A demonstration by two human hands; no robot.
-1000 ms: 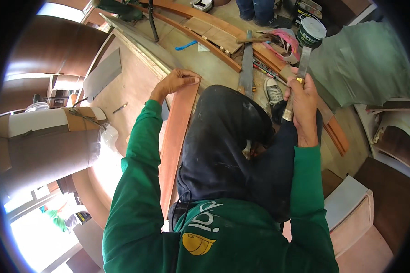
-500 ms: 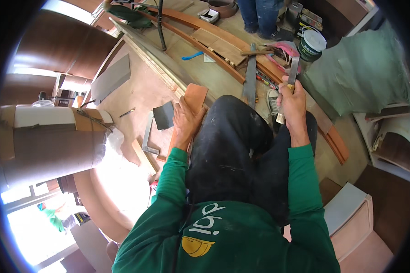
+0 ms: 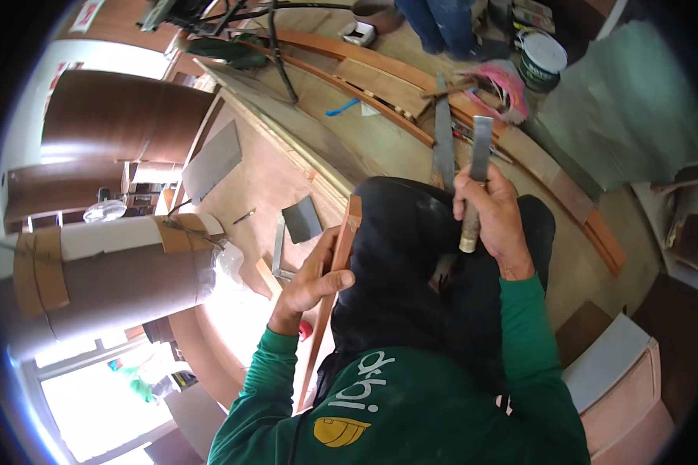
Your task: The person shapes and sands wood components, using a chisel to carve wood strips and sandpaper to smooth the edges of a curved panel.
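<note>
My left hand (image 3: 306,285) is closed around a long reddish-brown wooden board (image 3: 323,322), turned on its narrow edge beside my left thigh. Its thumb presses the near face; the far fingers are partly hidden behind the wood. In my right hand (image 3: 498,221) is a chisel (image 3: 482,147), held above my right knee with its flat steel blade pointing up and away. The butt of its handle shows below the fingers. Left of the board, on the workbench (image 3: 267,174), lie a dark square sheet (image 3: 302,219), a metal try square (image 3: 278,256) and a pencil (image 3: 244,216).
A long grey metal blade (image 3: 443,139) lies beyond my knees. Curved wooden strips (image 3: 392,116) run across the floor, near a pink plastic bag (image 3: 512,93) and a paint bucket (image 3: 541,58). Another person's legs (image 3: 440,27) stand beyond. A large wrapped roll (image 3: 124,271) is at left.
My left hand has lifted and turned the wooden board from its flat face onto its edge. My right hand has moved slightly nearer and left, with the chisel more upright.
</note>
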